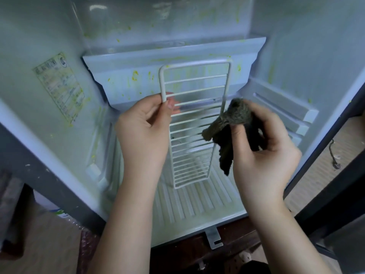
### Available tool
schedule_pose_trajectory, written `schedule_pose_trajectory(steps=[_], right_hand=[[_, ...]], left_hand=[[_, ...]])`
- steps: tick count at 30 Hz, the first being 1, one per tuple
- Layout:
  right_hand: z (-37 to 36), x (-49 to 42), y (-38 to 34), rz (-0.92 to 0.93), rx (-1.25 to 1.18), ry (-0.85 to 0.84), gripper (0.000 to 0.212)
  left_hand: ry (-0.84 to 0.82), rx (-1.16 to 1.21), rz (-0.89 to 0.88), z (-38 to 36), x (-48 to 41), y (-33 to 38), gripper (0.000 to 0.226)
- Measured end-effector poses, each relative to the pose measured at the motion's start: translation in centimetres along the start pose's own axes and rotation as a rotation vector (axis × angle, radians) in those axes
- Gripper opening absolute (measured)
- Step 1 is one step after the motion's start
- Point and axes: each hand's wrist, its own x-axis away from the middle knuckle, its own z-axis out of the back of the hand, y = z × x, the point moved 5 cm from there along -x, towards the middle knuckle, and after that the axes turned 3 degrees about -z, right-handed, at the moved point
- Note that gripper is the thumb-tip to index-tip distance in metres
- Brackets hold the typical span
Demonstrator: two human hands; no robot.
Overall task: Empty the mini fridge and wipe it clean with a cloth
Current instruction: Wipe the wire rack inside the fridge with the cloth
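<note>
The open mini fridge (59, 80) has white inner walls flecked with yellow-green stains. A white wire shelf (194, 123) stands on end inside it, its lower edge on the ribbed fridge floor (197, 206). My left hand (144, 127) pinches the shelf's left rail near the top. My right hand (264, 151) grips a dark grey cloth (231, 123) against the shelf's right rail; part of the cloth hangs down below my fingers.
A stained raised step (173, 76) runs across the back of the fridge. Shelf rails (286, 113) line the right wall and a label sticker (59, 86) is on the left wall. A metal hinge bracket (214, 237) sticks out below the front edge. Wooden floor (320, 167) lies to the right.
</note>
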Motion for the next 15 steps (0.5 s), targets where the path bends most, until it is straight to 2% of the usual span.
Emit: schedule_pose_trajectory(steps=[3,6,9,10,12,15], right_hand=[[-1.2,-1.3,-3.3,0.319,0.045,0.05,0.031],[-4.8,-3.1,-6.2,0.523,0.091,-0.038,0.026],[-7.7,-4.0,-7.9,0.619,0.176,-0.178,0.025],[-8.2,-4.2,-8.2,0.635,0.214,-0.223,0.025],[-8.5,-4.8,-8.4,0.651,0.275,-0.29,0.025],[-7.5,-5.6,-8.0,0.627,0.346,-0.328,0.026]], left_hand=[[-0.012,-0.005,-0.007,-0.4,-0.1,0.1,0.012],[-0.057,-0.014,-0.038,-0.6,-0.1,0.5,0.014],[-0.09,-0.103,-0.098,-0.2,-0.2,1.4,0.05],[-0.101,-0.105,-0.099,0.0,-0.3,1.4,0.053],[-0.104,-0.116,-0.09,0.3,-0.5,1.0,0.045],[-0.095,-0.113,-0.07,0.4,-0.6,0.1,0.019]])
